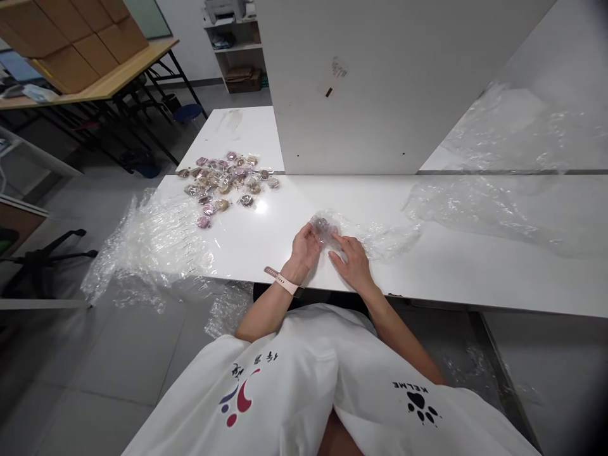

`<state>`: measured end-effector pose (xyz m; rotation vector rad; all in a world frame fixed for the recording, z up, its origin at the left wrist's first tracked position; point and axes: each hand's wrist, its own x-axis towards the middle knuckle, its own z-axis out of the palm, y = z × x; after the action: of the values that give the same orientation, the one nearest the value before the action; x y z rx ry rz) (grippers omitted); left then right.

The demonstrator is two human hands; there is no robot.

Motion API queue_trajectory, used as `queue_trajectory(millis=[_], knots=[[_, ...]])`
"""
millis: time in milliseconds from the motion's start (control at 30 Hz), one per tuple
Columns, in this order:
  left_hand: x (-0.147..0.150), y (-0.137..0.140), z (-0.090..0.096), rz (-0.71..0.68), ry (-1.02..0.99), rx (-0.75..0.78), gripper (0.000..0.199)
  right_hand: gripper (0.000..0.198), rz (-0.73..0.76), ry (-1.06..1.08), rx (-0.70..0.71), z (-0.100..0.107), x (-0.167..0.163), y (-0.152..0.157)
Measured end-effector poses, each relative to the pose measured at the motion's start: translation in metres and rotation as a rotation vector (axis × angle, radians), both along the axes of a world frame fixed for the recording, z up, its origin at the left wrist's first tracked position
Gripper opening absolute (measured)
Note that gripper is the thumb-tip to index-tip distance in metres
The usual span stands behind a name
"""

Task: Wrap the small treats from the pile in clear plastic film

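A small dark item (pixel 322 224) lies bundled in clear plastic wrap (pixel 331 218) above the white table. My left hand (pixel 305 248) curls its fingers around the left side of this bundle; a pale pink watch strap circles that wrist. On the other side, my right hand (pixel 354 261) touches the edge of the wrap with its fingertips, thumb held apart from the fingers. The film blurs the item's shape. Loose clear bubble wrap (pixel 384 240) trails to the right of the hands.
Several small wrapped pieces (pixel 225 180), pink, brown and tan, lie on the left of the table (pixel 266 247). A pile of clear plastic packaging (pixel 161 237) hangs over the left edge. More film (pixel 494 215) spreads at right. A white panel (pixel 361 88) stands behind.
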<state>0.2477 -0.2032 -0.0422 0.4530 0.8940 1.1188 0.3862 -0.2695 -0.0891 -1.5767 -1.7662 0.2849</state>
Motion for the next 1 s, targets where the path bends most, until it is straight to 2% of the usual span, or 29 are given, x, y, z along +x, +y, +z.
queue_trajectory(millis=[67,167,233,333,433,533,633,733,833,900,1000], knots=[[0.007,-0.006,-0.001,-0.036,-0.137,-0.037,0.017,0.048,0.020,0.051,-0.019,0.002,0.001,0.001],[0.012,-0.009,-0.005,-0.013,-0.090,-0.051,0.021,0.049,0.090,0.216,-0.075,0.008,-0.001,-0.003],[0.012,-0.007,-0.005,0.036,-0.041,-0.042,0.025,0.050,0.121,0.454,-0.137,0.015,-0.008,-0.011],[0.008,-0.008,0.005,0.063,-0.001,0.099,0.027,0.050,0.019,1.009,-0.287,0.029,-0.025,-0.025],[0.001,-0.022,0.020,-0.072,0.054,0.251,0.034,0.050,-0.068,1.526,-0.434,0.043,-0.029,-0.029],[-0.004,-0.043,0.027,-0.326,0.135,0.316,0.040,0.051,-0.044,1.708,-0.483,0.057,-0.010,-0.021],[-0.010,-0.057,0.023,-0.551,0.235,0.313,0.040,0.047,-0.019,1.588,-0.510,0.067,0.016,-0.014],[-0.015,-0.057,0.019,-0.679,0.329,0.254,0.040,0.045,0.084,1.185,-0.481,0.073,0.027,-0.016],[-0.017,-0.048,0.016,-0.659,0.354,0.198,0.035,0.042,0.278,0.582,-0.347,0.076,0.018,-0.027],[-0.018,-0.041,0.013,-0.602,0.279,0.130,0.029,0.044,0.369,0.208,-0.242,0.078,0.008,-0.038],[-0.017,-0.034,0.004,-0.576,0.131,-0.046,0.018,0.060,0.430,-0.119,-0.163,0.081,-0.002,-0.055]])
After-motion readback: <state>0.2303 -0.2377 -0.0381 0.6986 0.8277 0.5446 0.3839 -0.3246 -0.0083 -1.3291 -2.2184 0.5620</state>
